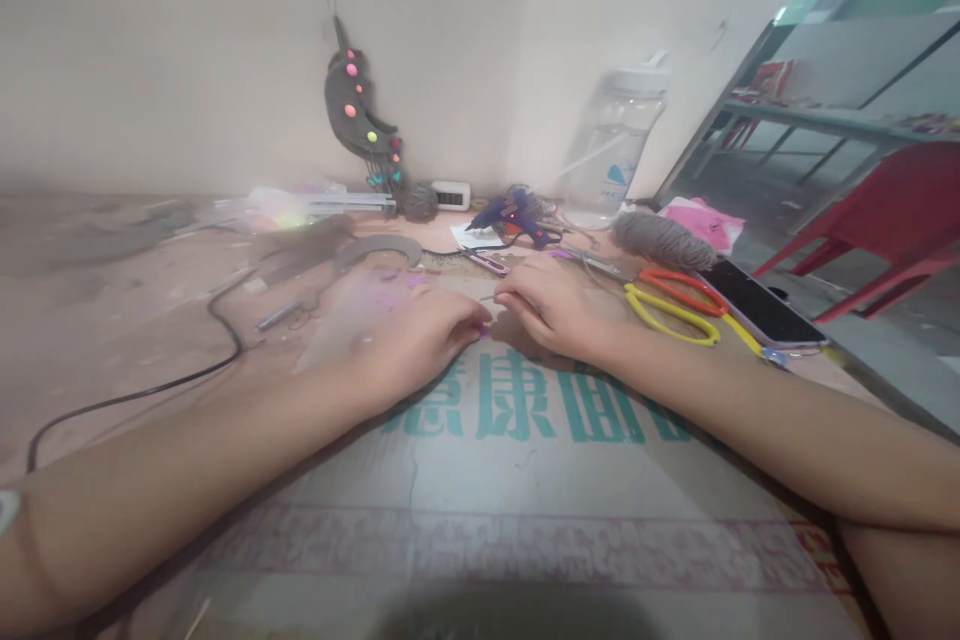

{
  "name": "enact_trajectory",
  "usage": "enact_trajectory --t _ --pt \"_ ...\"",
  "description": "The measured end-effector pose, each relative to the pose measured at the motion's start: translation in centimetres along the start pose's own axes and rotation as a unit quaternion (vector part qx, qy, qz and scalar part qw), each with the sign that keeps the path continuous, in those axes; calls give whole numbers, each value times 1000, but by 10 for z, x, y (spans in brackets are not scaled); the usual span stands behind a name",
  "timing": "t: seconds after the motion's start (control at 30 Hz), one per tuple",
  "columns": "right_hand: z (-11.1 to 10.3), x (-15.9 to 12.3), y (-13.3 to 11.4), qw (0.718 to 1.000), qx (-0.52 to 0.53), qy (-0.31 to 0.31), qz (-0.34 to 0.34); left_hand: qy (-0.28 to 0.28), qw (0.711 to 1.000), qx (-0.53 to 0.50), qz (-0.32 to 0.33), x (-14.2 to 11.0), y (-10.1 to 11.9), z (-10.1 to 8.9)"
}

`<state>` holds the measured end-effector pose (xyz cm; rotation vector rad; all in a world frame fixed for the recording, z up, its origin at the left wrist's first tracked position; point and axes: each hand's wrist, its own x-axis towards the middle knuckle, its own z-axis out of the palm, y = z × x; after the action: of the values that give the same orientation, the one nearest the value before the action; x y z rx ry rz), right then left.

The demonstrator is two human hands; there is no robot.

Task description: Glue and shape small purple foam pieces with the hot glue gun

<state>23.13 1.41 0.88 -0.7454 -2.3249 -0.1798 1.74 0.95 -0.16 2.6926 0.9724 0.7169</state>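
My left hand (pixel 416 335) and my right hand (pixel 551 305) rest on a flattened cardboard sheet (pixel 480 480) printed with green characters. Their fingertips meet at the sheet's far edge. Both hands have fingers curled in a pinch around a tiny purple piece (pixel 484 328) between them, too small to name. A thin wire or needle seems to run between the fingertips.
A blue glue gun (pixel 514 215), its black cable (pixel 150 385), grey yarn (pixel 660 238), orange and yellow scissors (pixel 675 305), a phone (pixel 761 305) and a clear water jug (pixel 615 150) lie behind. A grey beaded felt shape (pixel 356 110) leans on the wall. A red chair (pixel 892 220) stands right.
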Motion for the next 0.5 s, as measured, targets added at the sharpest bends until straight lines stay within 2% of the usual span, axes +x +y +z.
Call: enact_trajectory --t 0.5 --pt "0 -1 0 1000 5 -6 7 -10 1000 6 16 1 -4 1"
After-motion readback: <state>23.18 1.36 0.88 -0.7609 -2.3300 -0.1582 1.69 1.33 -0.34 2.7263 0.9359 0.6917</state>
